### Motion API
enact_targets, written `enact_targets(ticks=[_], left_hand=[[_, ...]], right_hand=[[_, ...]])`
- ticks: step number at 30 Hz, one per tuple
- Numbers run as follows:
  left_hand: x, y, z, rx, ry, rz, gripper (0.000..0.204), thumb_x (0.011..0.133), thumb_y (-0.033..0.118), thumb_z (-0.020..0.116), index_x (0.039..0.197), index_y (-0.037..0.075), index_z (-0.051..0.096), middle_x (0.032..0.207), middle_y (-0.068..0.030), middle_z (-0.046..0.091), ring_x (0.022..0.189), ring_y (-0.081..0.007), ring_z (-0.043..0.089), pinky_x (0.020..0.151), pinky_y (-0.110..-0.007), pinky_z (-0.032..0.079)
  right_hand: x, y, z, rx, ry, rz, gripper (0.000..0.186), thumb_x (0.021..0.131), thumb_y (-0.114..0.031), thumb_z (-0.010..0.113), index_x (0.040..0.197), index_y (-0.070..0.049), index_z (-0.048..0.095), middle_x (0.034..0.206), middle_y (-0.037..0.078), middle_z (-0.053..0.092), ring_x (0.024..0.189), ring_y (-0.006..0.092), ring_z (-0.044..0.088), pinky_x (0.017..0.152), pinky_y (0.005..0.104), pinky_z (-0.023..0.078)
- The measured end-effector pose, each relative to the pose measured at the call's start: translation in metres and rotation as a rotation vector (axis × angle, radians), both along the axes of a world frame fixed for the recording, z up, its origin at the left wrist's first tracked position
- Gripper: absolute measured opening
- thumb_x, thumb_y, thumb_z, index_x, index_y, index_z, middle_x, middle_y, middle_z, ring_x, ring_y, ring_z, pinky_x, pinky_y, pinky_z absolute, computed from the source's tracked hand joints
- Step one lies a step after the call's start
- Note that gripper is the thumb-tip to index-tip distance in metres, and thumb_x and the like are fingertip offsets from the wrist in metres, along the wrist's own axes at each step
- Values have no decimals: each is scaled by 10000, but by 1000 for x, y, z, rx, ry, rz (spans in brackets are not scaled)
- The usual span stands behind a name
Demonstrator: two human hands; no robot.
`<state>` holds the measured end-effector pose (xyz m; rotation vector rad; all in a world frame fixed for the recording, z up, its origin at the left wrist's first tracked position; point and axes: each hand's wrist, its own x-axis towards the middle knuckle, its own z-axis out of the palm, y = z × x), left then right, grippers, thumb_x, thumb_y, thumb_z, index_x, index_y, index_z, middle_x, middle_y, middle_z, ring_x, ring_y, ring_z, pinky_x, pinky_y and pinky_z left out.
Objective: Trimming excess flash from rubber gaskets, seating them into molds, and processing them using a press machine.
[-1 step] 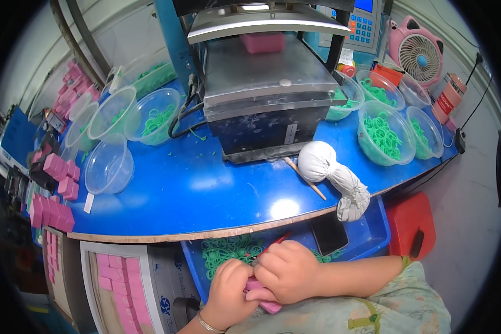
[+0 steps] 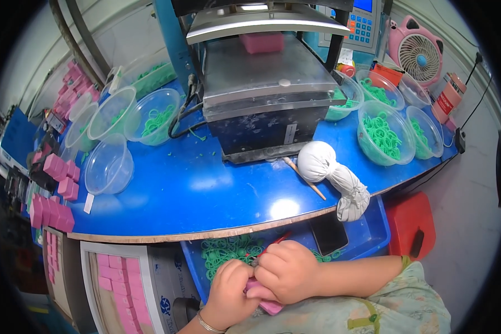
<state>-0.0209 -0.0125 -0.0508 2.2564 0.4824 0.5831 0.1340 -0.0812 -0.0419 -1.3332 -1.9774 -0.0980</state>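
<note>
Head view: both hands, left hand point(image 2: 232, 292) and right hand point(image 2: 286, 271), clasp a pink block point(image 2: 268, 304) lying crosswise beneath them, above green rings point(image 2: 228, 250).

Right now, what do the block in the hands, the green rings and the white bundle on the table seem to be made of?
Pink block: matte, probably rubber or soft plastic; mostly hidden by the left hand and right hand.
Green rings: thin, tangled loops, likely rubber.
White bundle: woven cloth, creased and tied at the neck.
</note>
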Motion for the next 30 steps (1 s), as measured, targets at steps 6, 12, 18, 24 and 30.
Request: enact_targets(ticks=[6, 12, 18, 24, 30], left_hand=[[1, 9, 19, 16, 3, -195, 275, 572, 72, 720, 788, 27, 555, 752, -105, 524, 706, -283, 510, 659, -355, 406], [4, 17, 14, -173, -32, -228, 296, 583, 44, 759, 841, 20, 616, 799, -91, 580, 703, -223, 552, 645, -308, 427], [-3, 11, 11, -661, -28, -12, 318, 646, 161, 774, 896, 31, 626, 791, -77, 592, 708, -193, 571, 653, -289, 441], [-1, 0, 4, -605, -69, 99, 239, 730, 126, 706, 915, 7, 615, 785, -72, 576, 717, -180, 553, 659, -274, 429], [4, -4, 8, -977, -342, 194, 239, 700, 20, 711, 900, -20, 586, 856, -92, 558, 801, -150, 532, 713, -274, 427]], right_hand=[[8, 1, 4, -240, 362, 110, 192, 820, -172, 553, 694, -28, 540, 689, 125, 514, 644, 285, 514, 570, 370, 417], [20, 0, 12, -591, 727, 209, 281, 887, -268, 516, 752, -22, 524, 714, 111, 505, 718, 273, 504, 640, 370, 407], [22, -1, 13, -566, 794, 168, 257, 847, -226, 596, 955, 0, 539, 855, 85, 484, 737, 159, 487, 635, 271, 410], [17, -5, 4, -577, 865, 162, 245, 852, -187, 597, 988, 3, 525, 850, 62, 470, 724, 122, 472, 630, 246, 413], [12, -11, 0, -670, 1092, 126, 266, 835, -139, 626, 1018, 5, 497, 866, 55, 467, 777, 101, 482, 691, 239, 431]])
